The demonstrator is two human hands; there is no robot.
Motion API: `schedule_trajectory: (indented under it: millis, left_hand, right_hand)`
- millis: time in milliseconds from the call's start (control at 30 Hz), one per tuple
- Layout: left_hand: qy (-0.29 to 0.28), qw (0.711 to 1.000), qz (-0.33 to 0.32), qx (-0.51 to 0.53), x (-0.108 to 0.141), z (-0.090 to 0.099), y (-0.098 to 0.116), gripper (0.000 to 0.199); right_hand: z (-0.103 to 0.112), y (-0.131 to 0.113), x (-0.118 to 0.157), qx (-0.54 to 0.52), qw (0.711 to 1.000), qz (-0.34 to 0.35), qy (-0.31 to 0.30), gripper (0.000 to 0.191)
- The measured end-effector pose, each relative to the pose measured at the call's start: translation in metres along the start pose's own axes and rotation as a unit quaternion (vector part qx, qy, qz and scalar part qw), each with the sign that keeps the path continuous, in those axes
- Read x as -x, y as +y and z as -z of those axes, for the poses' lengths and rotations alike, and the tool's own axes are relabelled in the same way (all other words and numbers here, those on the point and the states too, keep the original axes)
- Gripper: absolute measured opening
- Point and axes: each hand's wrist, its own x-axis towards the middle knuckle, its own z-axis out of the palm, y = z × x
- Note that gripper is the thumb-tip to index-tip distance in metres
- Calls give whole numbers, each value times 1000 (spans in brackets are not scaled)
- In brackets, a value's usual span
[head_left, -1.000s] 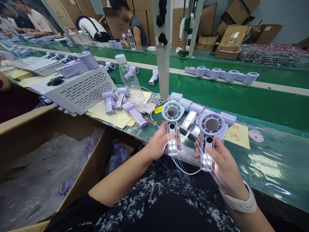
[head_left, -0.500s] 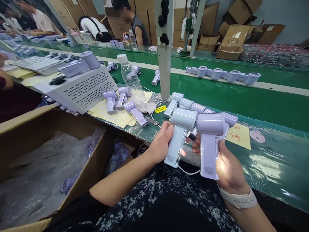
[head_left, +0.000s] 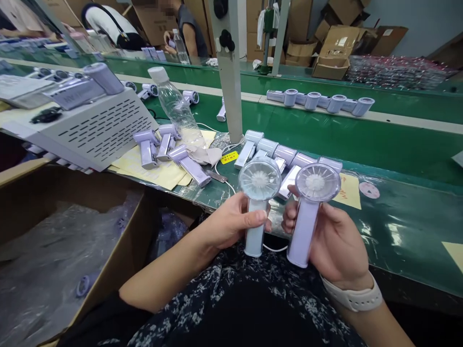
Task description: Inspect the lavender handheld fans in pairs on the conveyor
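My left hand (head_left: 235,219) is closed round the handle of a pale blue handheld fan (head_left: 256,236), its thumb across the front. In my right hand (head_left: 338,241) is a lilac handheld fan (head_left: 303,233), gripped round its handle. Both fans stand nearly upright side by side, their round clear fronts facing me, slightly apart. Just behind them a row of several fans (head_left: 285,154) lies on the green bench (head_left: 408,231). A white cable (head_left: 275,249) loops below the two held fans.
At left, an open cardboard box (head_left: 133,226) holds plastic wrap and a lilac fan (head_left: 87,284). A slotted grey metal case (head_left: 112,125), a plastic bottle (head_left: 173,106) and loose fans (head_left: 191,166) are on the bench. A post (head_left: 229,86) rises beyond; a co-worker (head_left: 191,31) sits across.
Both fans have been turned in my hands, from their sides showing to their round fronts facing me. My view has shifted a little to the right.
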Motion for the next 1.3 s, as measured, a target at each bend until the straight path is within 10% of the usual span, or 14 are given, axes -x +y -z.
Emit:
schedule_trajectory:
  millis: [433,833,1100,1300]
  left_hand:
    - [17,997,-34,67,0,5,5,28]
    - [53,998,-34,-14,-5,4,-3,69]
    - [56,998,-28,-29,-7,4,-2,72]
    - [25,976,-84,-202,-3,7,9,56]
  right_hand:
    - [-4,-3,5,-58,996,50,40,16]
    - [-1,8,-4,-27,989,64,131,35]
    - [2,11,-7,13,991,69,111,39]
    - [18,3,-2,222,944,243,12,43]
